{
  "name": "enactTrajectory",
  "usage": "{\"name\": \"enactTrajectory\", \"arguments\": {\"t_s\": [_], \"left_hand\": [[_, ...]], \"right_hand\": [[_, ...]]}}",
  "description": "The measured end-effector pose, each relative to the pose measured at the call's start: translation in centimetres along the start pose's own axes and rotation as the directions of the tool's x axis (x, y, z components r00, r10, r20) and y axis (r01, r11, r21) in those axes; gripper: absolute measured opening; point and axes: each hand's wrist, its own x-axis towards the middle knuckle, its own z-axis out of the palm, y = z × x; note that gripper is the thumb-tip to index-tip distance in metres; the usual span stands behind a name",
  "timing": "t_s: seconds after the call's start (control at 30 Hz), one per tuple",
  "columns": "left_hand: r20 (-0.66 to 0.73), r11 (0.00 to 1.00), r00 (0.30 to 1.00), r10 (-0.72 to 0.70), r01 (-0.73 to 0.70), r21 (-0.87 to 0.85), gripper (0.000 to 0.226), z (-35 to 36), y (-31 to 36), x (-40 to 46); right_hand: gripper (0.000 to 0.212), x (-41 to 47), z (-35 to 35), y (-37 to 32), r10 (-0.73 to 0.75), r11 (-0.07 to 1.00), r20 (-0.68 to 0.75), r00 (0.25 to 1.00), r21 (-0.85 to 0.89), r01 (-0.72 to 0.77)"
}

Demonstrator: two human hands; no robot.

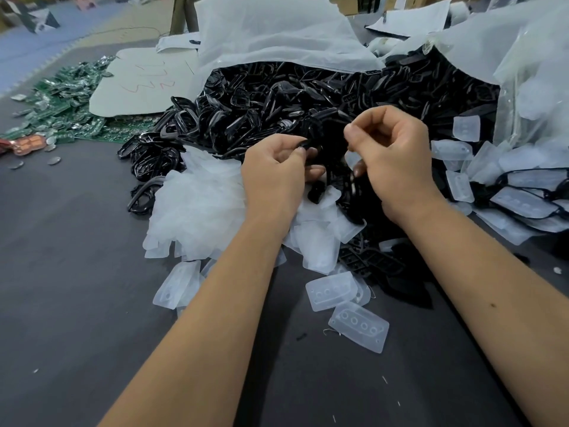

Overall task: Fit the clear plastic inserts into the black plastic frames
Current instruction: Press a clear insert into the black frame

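Left hand: the left hand (pixel 274 167) is raised over the piles with its fingers curled round a glossy black plastic frame (pixel 309 146), which it pinches at its upper edge.
Right hand: the right hand (pixel 391 149) has thumb and forefinger pinched together and the other fingers curled; a small clear plastic insert (pixel 352 158) shows just under them, held at the edge of the frame.
Black frames: a big heap of loose black plastic frames (pixel 277 100) spills out of a white plastic sack (pixel 271 35) behind the hands.
Clear inserts: a mound of translucent inserts (pixel 197 204) lies just left of the left wrist; single flat ones with a row of round holes (pixel 358 326) lie on the dark grey counter (pixel 77 288) between the forearms.
Fitted pieces: black frames with clear inserts in them (pixel 523 201) lie at the right edge.
Far left: green circuit boards (pixel 70 100) are strewn beside a pale sheet with red scribbles (pixel 144 81).
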Motion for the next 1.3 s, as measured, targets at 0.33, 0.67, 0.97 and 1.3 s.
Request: {"name": "enactTrajectory", "arguments": {"t_s": [0.33, 0.67, 0.97, 1.3], "left_hand": [[-0.025, 0.996, 0.997, 0.068, -0.067, 0.064, 0.025, 0.2, 0.3, -0.4], [-0.057, 0.99, 0.996, 0.075, -0.068, 0.123, 0.019, 0.3, 0.7, -0.7], [-0.109, 0.989, 0.991, 0.08, -0.065, 0.136, 0.018, 0.3, 0.4, -0.4], [-0.1, 0.992, 0.993, 0.056, -0.044, 0.114, 0.021, 0.3, 0.4, -0.2]], "right_hand": [[0.02, 0.4, -0.6, -0.4, 0.165, 0.937, -0.027, 0.986, 0.316, -0.148], [0.017, 0.1, 0.0, 0.4, -0.007, 0.998, 0.064, 0.998, 0.056, 0.004], [0.012, -0.2, 0.3, 0.5, -0.054, 0.999, 0.093, 0.994, 0.002, 0.055], [0.01, -0.4, 0.5, 0.4, -0.008, 0.996, 0.087, 0.996, -0.085, 0.015]]}}
